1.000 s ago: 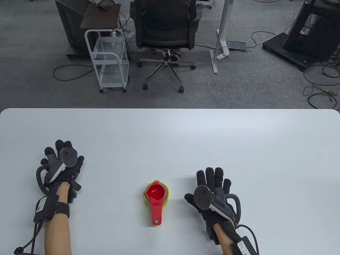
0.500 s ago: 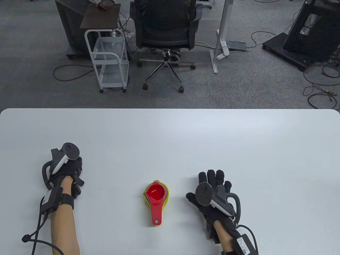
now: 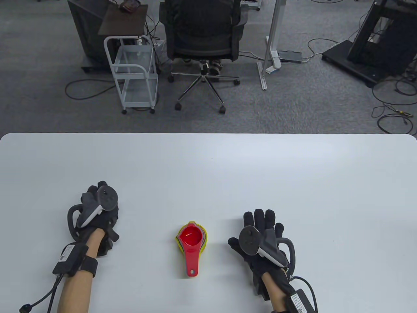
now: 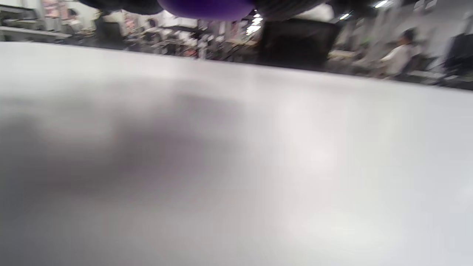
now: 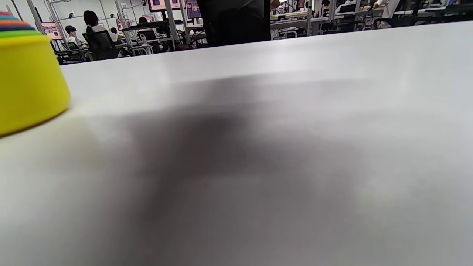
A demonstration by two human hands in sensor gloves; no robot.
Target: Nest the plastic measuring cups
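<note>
A stack of nested measuring cups [image 3: 192, 241] stands at the table's front middle, a red cup [image 3: 190, 236] on top with its handle toward me, and a yellow cup outermost. The yellow cup's wall [image 5: 29, 81] shows at the left of the right wrist view. My left hand [image 3: 94, 197] is curled, left of the stack and apart from it. In the left wrist view a purple cup [image 4: 207, 7] shows at the top edge among its fingers. My right hand [image 3: 260, 221] lies flat on the table right of the stack, fingers spread, holding nothing.
The white table [image 3: 208, 169] stretches bare behind the stack and hands. Beyond its far edge stand a black office chair [image 3: 202, 32] and a white wire cart [image 3: 133, 71] on grey carpet with cables.
My left hand has curled its fingers shut and moved right and nearer to me, toward the stack. My right hand drew back slightly and stays flat. The stack has not moved.
</note>
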